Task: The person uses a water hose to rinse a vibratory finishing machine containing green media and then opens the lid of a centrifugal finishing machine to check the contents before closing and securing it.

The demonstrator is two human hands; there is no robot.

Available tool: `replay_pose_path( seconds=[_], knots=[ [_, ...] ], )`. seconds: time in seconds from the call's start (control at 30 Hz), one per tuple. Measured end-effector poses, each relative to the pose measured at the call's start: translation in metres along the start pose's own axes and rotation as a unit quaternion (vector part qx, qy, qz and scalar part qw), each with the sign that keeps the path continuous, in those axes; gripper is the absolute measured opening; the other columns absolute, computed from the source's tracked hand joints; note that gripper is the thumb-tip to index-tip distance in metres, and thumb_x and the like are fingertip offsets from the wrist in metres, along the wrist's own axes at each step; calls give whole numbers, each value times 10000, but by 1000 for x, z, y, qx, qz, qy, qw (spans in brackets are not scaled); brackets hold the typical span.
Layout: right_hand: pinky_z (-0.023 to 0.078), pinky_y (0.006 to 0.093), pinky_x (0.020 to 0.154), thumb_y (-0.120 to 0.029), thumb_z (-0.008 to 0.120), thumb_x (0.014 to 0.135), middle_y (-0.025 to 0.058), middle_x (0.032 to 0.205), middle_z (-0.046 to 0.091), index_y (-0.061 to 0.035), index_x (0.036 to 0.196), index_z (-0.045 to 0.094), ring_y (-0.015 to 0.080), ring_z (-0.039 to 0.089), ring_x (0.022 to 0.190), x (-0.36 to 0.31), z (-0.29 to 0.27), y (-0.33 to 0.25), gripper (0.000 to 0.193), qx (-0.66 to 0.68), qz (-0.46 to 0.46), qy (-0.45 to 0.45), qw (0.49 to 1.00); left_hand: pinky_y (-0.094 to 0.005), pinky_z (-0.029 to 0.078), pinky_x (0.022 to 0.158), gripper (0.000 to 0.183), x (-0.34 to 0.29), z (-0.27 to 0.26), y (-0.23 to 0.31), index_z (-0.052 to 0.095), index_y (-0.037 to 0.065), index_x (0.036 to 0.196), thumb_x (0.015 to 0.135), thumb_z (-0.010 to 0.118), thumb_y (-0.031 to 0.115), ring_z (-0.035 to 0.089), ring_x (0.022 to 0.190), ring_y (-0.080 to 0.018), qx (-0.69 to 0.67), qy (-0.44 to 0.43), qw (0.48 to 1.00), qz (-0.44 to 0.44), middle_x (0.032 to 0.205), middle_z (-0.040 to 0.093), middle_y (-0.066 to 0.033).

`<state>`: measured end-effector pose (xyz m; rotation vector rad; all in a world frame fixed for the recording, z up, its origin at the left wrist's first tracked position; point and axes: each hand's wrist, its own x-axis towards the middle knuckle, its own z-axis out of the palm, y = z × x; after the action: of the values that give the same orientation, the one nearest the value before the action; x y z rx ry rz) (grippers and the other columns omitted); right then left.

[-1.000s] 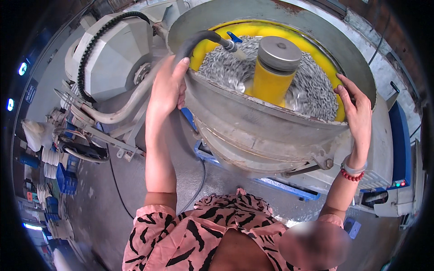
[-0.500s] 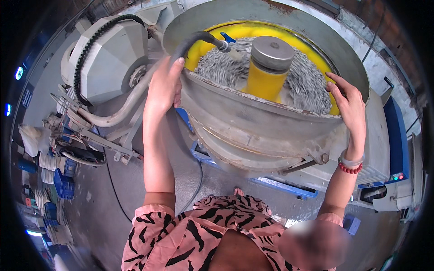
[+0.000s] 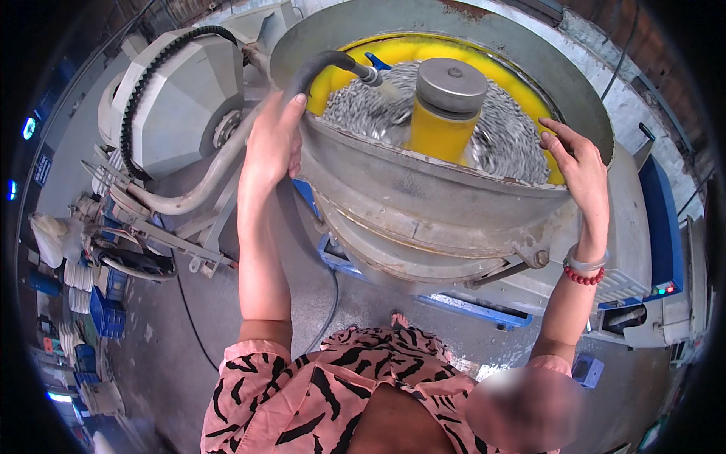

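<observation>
My left hand is closed around a dark hose at the near left rim of a big round vibratory tumbler bowl. The hose arches over the rim and ends in a metal nozzle with a blue valve lever; a faint spray leaves it. Inside the yellow-lined bowl, many small grey pieces blur with motion around a yellow centre column topped by a round steel cap. My right hand rests at the right rim, fingers apart and reaching inward, holding nothing.
A pale many-sided barrel machine with a toothed black belt stands at the left, its bent pipe frame near my left forearm. A blue control panel is at the right. Blue crates line the far left. A cable lies across the floor.
The grey pieces have shifted around the column, and more shiny spots show among them. Both hands keep nearly the same places; the whole view has moved slightly.
</observation>
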<state>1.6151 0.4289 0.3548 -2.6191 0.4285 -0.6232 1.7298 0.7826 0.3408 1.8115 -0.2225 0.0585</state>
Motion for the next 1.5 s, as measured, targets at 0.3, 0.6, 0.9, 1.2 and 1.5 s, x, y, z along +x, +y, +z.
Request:
replay_pose_path(
  seconds=[0.3, 0.6, 0.9, 1.2, 1.5],
  knots=[
    [456, 345, 819, -409, 549, 841, 127, 945, 677, -170, 1141, 640, 265, 641, 921, -4, -2, -3, 394, 1, 8, 0, 1000, -281, 344, 364, 375, 0, 0, -2, 462, 4, 1177, 949, 446, 302, 367, 372, -104, 9, -2, 1000, -1, 494, 357, 1],
    [465, 337, 800, -382, 550, 848, 110, 950, 680, -172, 1132, 645, 242, 650, 900, -5, 1, -2, 366, 19, -11, -2, 1000, -274, 338, 358, 402, -1, -4, -3, 469, 27, 1193, 944, 469, 343, 363, 367, -103, -9, -1, 1000, -12, 516, 374, -2],
    [448, 347, 871, -245, 612, 811, 94, 1152, 596, -162, 1235, 561, 262, 586, 1039, -8, -4, -16, 435, 20, -17, 42, 999, -251, 290, 356, 363, 1, -1, -2, 501, 39, 1189, 952, 471, 311, 358, 393, -72, -18, 3, 1000, -8, 532, 371, 39],
    [410, 366, 945, -200, 625, 794, 91, 1242, 533, -155, 1313, 483, 283, 498, 1170, -11, -1, -14, 540, 26, -62, 113, 991, -247, 284, 357, 340, -1, 2, 0, 491, 24, 1207, 969, 435, 259, 368, 384, -64, 1, 19, 1000, -9, 520, 401, 37],
    [463, 345, 882, -195, 643, 780, 77, 1252, 542, -165, 1316, 492, 237, 529, 1151, -7, 2, -10, 558, 66, -68, 107, 990, -217, 269, 314, 303, 2, 4, -6, 511, 83, 1076, 977, 429, 357, 295, 351, -61, 8, 20, 1000, 18, 492, 295, 33]
  ],
)
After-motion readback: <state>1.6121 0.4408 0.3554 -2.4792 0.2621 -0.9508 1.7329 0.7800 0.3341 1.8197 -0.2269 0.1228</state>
